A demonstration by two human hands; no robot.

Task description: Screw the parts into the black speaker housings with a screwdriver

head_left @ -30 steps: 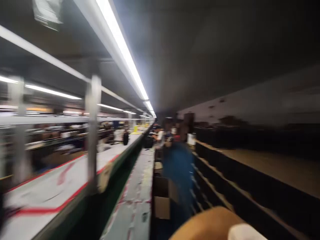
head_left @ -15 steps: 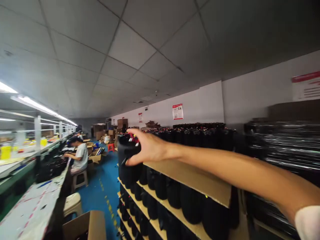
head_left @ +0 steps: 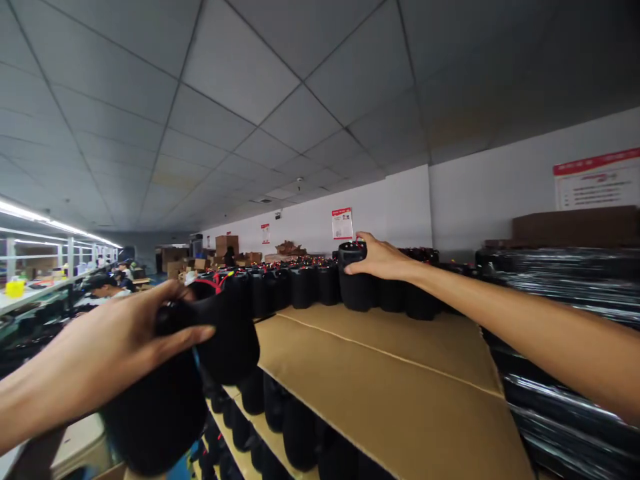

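Note:
My left hand (head_left: 143,333) grips black cylindrical housings at the lower left, its thumb across a dark cylinder (head_left: 230,340) with red wires at its open top. A second black cylinder (head_left: 155,417) hangs just below that hand. Farther off, my right hand (head_left: 383,259) is closed around the upper part of another black cylinder (head_left: 356,290), which stands upright at the back of a cardboard sheet (head_left: 380,373). Thumb and fingers sit on opposite sides of its rim. Rows of similar cylinders (head_left: 303,287) stand beside it, wires showing on top.
Below the sheet, more cylinders (head_left: 300,433) stand in layers separated by cardboard. A stack wrapped in shiny film (head_left: 575,347) rises at the right. A pale stool (head_left: 83,443) is at the lower left. People sit along the workbench (head_left: 30,303) at the far left.
My right hand has moved right, from the stack's left corner to the back of the cardboard sheet. My left hand has come into view with black cylinders. The view has shifted.

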